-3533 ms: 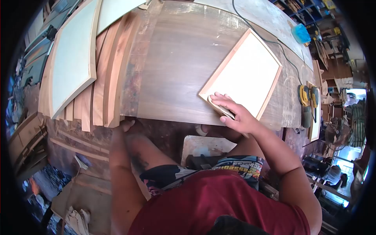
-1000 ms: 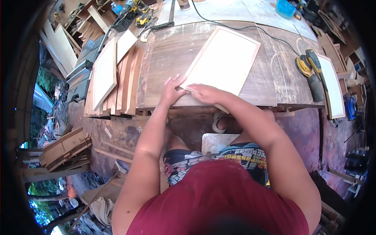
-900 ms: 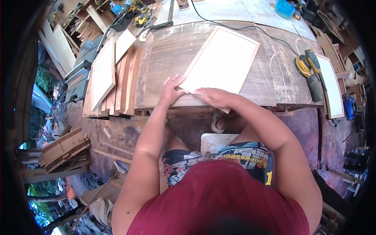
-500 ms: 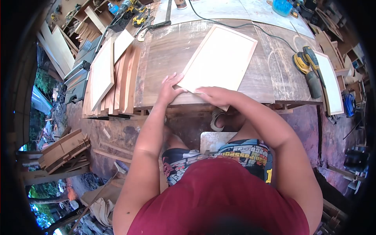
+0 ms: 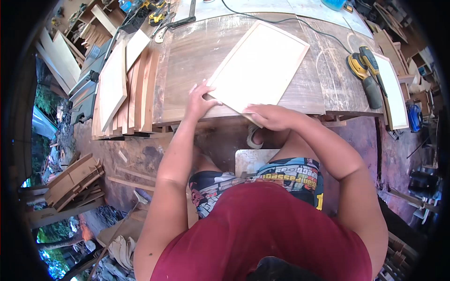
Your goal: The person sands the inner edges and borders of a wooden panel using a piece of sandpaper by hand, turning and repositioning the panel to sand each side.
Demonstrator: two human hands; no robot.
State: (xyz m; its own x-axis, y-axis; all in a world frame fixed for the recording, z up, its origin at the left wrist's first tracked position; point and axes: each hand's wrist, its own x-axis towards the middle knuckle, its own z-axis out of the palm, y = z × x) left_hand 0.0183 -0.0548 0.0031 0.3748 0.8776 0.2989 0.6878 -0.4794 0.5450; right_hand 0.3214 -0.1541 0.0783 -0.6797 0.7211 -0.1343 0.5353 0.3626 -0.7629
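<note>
Worn surface [image 5: 183, 65]: edge work, I judge. Left hand [image 5: 200, 104], fingers wide, steadies the framed panel [image 5: 262, 63]; what right hand [image 5: 273, 116] holds, I can't tell. Next calls for firm bracing.

Panel [image 5: 262, 65] is lying on table [image 5: 187, 61], fwd of L hand [image 5: 199, 100] & R hand [image 5: 271, 117]. Strips [image 5: 137, 96] are sitting left of L hand, 2 smaller panels [image 5: 114, 82] lying atop. Sander [image 5: 360, 67] is resting right of R hand; cord [image 5: 272, 19] is running beyond panel.
</note>
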